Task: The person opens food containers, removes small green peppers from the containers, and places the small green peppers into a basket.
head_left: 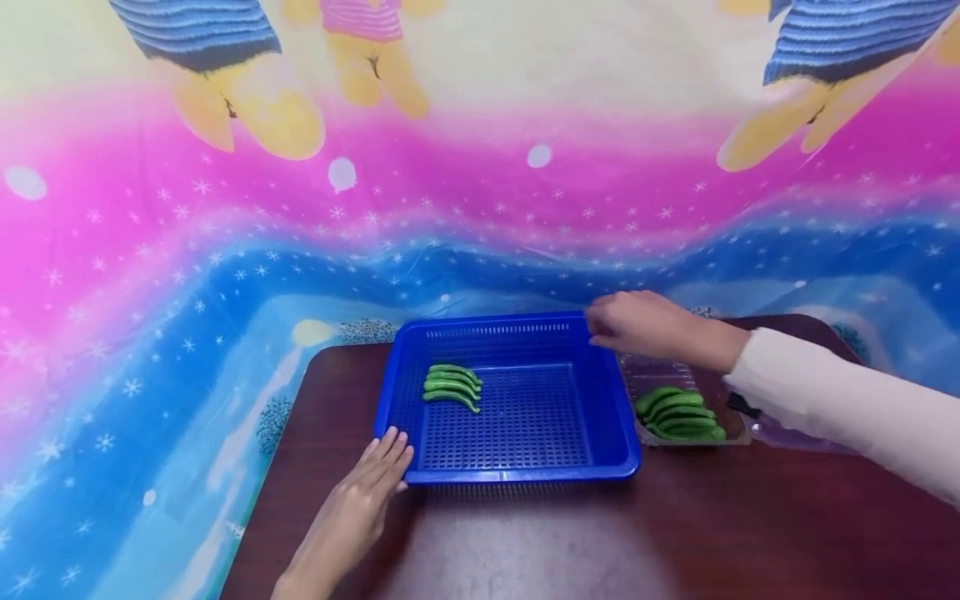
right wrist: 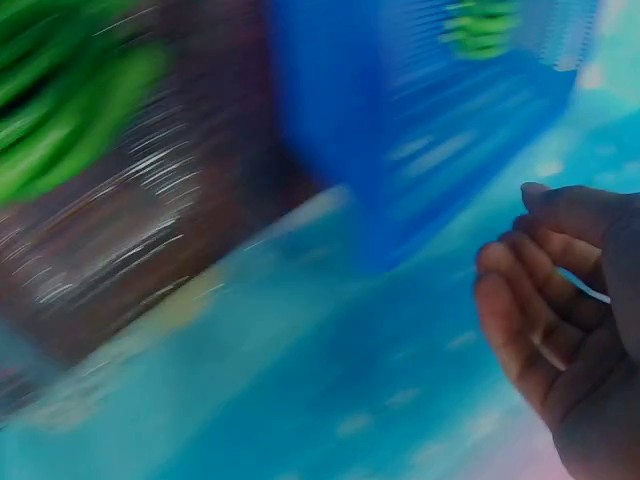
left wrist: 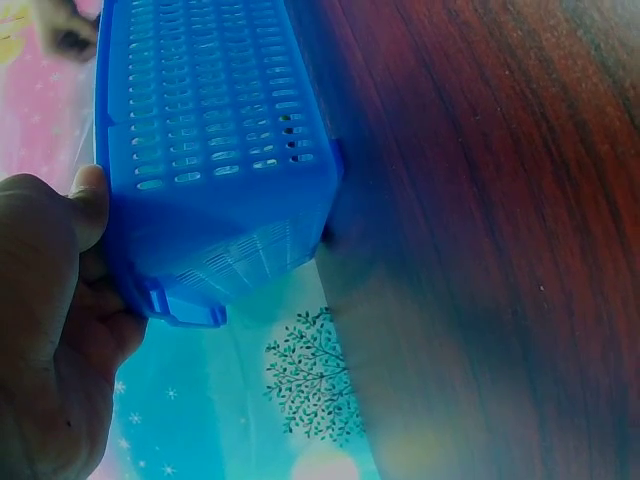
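A blue plastic basket (head_left: 507,477) with slotted walls sits on the table. My left hand (head_left: 360,500) rests on its near-left corner, fingers straight over the rim and the thumb at the front; the left wrist view shows the thumb (left wrist: 90,205) against the rim. Several long, curved green chili peppers (head_left: 452,385) lie side by side at the basket's left. Over its far-right corner is my right hand (head_left: 637,325), its fingers loosely bent and nothing between them in the right wrist view. More green chili peppers (head_left: 678,415) lie in a clear plastic box (head_left: 660,371) just right of the basket.
The dark wooden table (head_left: 540,542) has a rounded far-left corner. Clear plastic (head_left: 798,436), like a lid, lies right of the box, partly under the right sleeve (head_left: 832,392). A patterned cloth (head_left: 480,200) hangs behind the table.
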`<state>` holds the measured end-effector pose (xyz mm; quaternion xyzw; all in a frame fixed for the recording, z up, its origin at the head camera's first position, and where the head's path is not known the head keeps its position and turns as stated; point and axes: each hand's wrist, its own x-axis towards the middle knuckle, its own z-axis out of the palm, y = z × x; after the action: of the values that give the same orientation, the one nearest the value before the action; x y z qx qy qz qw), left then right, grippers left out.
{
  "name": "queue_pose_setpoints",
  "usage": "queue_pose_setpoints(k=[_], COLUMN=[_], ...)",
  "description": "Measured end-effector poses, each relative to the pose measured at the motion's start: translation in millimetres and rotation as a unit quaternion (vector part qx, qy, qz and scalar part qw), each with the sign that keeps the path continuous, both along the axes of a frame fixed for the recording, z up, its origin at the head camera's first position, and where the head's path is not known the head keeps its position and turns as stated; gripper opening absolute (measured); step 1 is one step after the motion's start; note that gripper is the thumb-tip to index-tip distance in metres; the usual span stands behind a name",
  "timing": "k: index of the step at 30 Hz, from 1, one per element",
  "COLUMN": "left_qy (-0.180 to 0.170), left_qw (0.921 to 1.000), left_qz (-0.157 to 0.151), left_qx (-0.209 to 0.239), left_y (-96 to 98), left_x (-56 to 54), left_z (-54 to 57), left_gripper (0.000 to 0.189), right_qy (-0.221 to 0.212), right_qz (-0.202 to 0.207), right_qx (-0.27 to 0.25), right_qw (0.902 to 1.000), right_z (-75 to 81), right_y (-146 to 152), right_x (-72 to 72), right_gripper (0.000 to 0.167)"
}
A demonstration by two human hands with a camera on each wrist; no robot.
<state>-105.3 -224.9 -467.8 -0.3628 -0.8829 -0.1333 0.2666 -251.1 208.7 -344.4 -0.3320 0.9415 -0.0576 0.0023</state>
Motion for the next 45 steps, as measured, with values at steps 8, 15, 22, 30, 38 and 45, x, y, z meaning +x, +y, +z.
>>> queue_pose_setpoints(k=[8,15,22,30,38,45], left_qy=[0.005,0.005,0.003,0.005,-0.002,-0.008], left_qw=[1.0,0.9999,1.0,0.9999,0.9999,0.9998], left_qz=[0.005,0.01,0.008,0.012,0.012,0.013], left_qx=[0.004,0.001,0.001,-0.007,-0.009,-0.008], left_y=[-0.1,-0.2,-0.3,2.0,2.4,1.8], left_x=[1.5,2.7,2.5,1.4,1.7,1.4], left_z=[-0.3,-0.2,-0.5,-0.3,0.2,0.1], left_gripper=[0.055,0.055,0.056,0.057,0.057,0.057], right_qy=[-0.041,-0.068,-0.073,-0.079,-0.086,-0.078], right_qz=[-0.015,-0.018,0.0,0.035,0.046,0.056], right_qx=[0.012,-0.034,-0.025,-0.042,-0.039,-0.039], right_qw=[0.999,0.997,0.997,0.9954,0.9945,0.9946], right_z=[-44.3,-81.7,-103.6,-115.0,-123.8,-132.6], right_y=[85,111,112,110,108,111], right_x=[3.8,8.4,9.2,5.5,0.5,-3.0], right_gripper=[0.011,0.017,0.014,0.02,0.021,0.019])
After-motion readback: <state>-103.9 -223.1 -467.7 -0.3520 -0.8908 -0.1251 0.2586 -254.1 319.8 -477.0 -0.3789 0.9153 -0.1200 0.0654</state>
